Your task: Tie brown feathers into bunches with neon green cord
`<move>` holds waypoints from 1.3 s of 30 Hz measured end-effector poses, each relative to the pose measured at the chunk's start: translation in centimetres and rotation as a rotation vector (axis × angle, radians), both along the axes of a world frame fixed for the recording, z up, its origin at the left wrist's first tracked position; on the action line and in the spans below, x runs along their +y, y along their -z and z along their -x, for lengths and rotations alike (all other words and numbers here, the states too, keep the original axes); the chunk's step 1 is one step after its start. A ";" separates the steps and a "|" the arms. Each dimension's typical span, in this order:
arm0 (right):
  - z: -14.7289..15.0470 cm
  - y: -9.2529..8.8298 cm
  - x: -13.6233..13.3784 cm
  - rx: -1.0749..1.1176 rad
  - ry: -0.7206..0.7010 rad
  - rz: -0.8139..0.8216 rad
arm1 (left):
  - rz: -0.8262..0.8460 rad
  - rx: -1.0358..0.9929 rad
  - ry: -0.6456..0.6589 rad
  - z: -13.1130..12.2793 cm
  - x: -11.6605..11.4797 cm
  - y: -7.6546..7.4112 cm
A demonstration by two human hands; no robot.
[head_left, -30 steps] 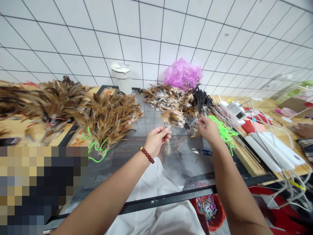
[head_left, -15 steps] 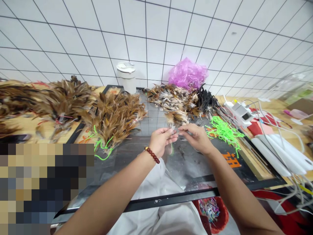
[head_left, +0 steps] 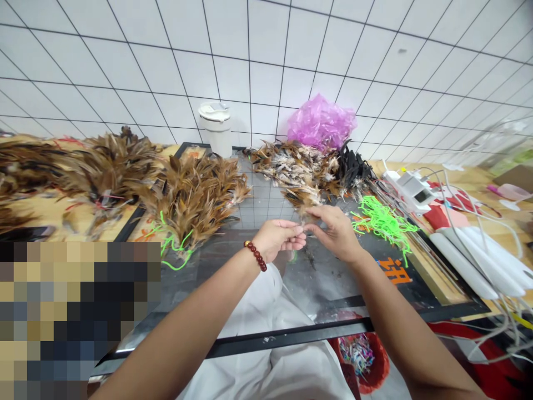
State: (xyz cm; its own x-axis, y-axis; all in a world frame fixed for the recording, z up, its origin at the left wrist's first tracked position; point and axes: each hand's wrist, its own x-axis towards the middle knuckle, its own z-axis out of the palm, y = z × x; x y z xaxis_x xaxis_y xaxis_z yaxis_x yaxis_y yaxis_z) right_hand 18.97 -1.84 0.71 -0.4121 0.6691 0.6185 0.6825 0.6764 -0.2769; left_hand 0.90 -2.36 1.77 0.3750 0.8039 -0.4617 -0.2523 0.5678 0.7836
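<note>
My left hand (head_left: 283,239), with a dark red bead bracelet (head_left: 255,255) at its wrist, is closed in a pinch. Its fingertips meet at the pale, fluffy lower end of a small bunch of brown feathers (head_left: 303,197). Close against it, my right hand (head_left: 333,230) has thumb and forefinger apart, on the right side of the fluff. The feather tips point away from me, toward a heap of brown and white feathers (head_left: 287,164). Exactly where the quills lie between the fingers is too small to make out.
Brown feathers (head_left: 200,194) with green cords lie at left. Loose green cords (head_left: 383,222) are at right, beside white adapters and cables (head_left: 416,191). A white cup (head_left: 216,130) and a pink plastic bag (head_left: 320,122) stand by the wall. A red bin (head_left: 377,366) is below the table edge.
My right thumb and forefinger have spread apart from a pinch. My left fingertips have shifted slightly right, and the feather bunch sits a little further right.
</note>
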 end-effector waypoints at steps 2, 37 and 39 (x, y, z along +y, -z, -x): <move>0.0 0.0 0.0 0.031 0.050 -0.017 | 0.001 0.018 0.033 0.1 0.0 0.0; 2.2 0.8 0.4 0.909 -0.155 0.870 | -0.050 -0.219 -0.027 0.0 0.2 1.5; 2.3 0.8 0.3 0.919 -0.138 0.847 | -0.034 -0.208 0.026 0.2 0.3 1.3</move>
